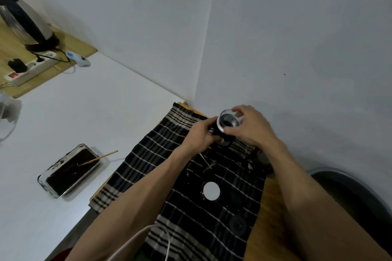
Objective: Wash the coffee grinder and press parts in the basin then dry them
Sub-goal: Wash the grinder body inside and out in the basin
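Both hands meet over the far end of a black striped cloth [180, 186] spread on the wooden table [267, 218]. The right hand [248, 127] curls its fingers round a clear glass cup [228, 122], while the left hand [200, 133] grips the dark grinder part [218, 131] beneath it. Nearer on the cloth lie a black ring [211, 190] and a thin metal rod [206, 161]. A dark basin [360, 193] sits at the right, a tray of dark liquid [70, 171] at the left.

A single head-worn camera looks steeply down, tilted, from close above the striped cloth [191, 178] at the table's [267, 214] wall corner.
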{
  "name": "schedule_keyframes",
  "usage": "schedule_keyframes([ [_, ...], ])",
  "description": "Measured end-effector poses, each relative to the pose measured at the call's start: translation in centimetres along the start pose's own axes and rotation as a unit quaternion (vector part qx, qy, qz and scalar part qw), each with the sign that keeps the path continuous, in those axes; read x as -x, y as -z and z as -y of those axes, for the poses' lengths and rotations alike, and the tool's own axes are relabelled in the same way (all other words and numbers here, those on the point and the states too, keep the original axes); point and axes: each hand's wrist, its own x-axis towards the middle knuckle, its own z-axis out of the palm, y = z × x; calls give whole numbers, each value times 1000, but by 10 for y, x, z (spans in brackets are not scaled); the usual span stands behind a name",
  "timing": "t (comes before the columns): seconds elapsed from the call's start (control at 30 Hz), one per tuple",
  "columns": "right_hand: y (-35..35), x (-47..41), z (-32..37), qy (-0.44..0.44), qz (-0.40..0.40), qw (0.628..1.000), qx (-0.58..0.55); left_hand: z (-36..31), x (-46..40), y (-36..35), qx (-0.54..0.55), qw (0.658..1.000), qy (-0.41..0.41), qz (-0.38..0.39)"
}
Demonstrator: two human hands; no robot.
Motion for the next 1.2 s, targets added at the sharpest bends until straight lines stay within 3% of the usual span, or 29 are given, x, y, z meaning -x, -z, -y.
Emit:
schedule_keyframes([
  [0.1, 50, 19, -9, -33, -65, 994, -83, -38, 9, 6, 124, 992, -5, -8],
  [0.17, 82, 31, -27, -57, -96, 981, -158, -62, 17, -2, 207, 977, 42, -21],
  [0.3, 128, 61, -71, -101, -156, 949, -255, -99, 22, -52, 305, 936, 141, 108],
  [0.4, 143, 102, -117, -144, -183, 930, -285, -125, 23, -104, 365, 900, 189, 147],
  [0.53, 136, 169, -193, -231, -227, 874, -363, -145, 27, -184, 342, 891, 225, 195],
  [0.73, 90, 232, -276, -308, -214, 789, -487, -148, 36, -269, 223, 907, 288, 214],
  [0.9, 43, 244, -309, -360, -236, 712, -555, -135, 35, -312, 140, 921, 316, 179],
  [1.2, -11, 240, -333, -393, -267, 626, -619, -114, 26, -341, 78, 920, 352, 153],
])
